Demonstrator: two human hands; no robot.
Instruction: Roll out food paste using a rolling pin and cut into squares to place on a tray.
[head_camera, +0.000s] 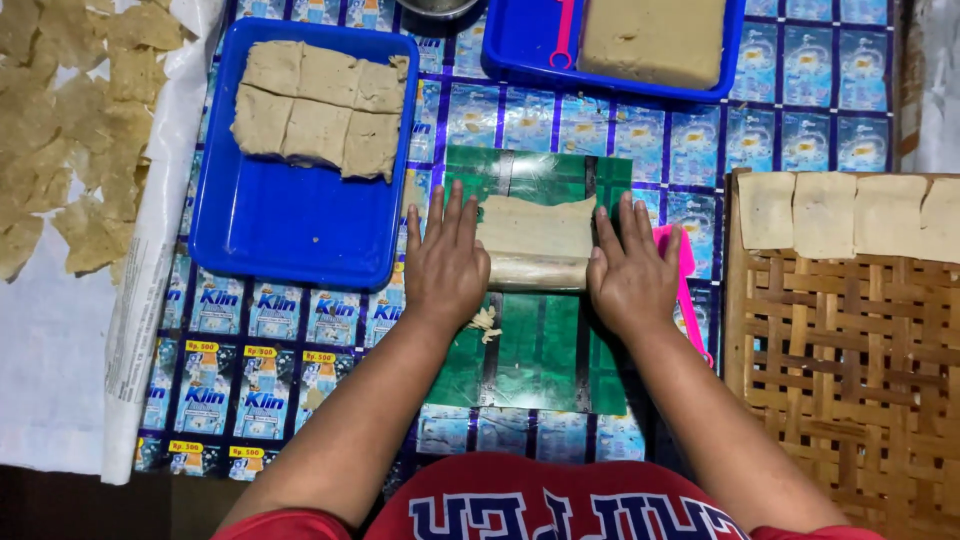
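While dough lies on green sheet between flat, spread left hand and right hand, nothing gripped, even pressure advised; pink tool kept beside right hand.

2 hands flat beside dough sheet

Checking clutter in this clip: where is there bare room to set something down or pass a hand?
Free: the near half of the blue tray, below its dough pieces; most of the woven bamboo tray, below its row of flat sheets. Crowded: the green sheet, where the left hand and right hand flank the dough roll.
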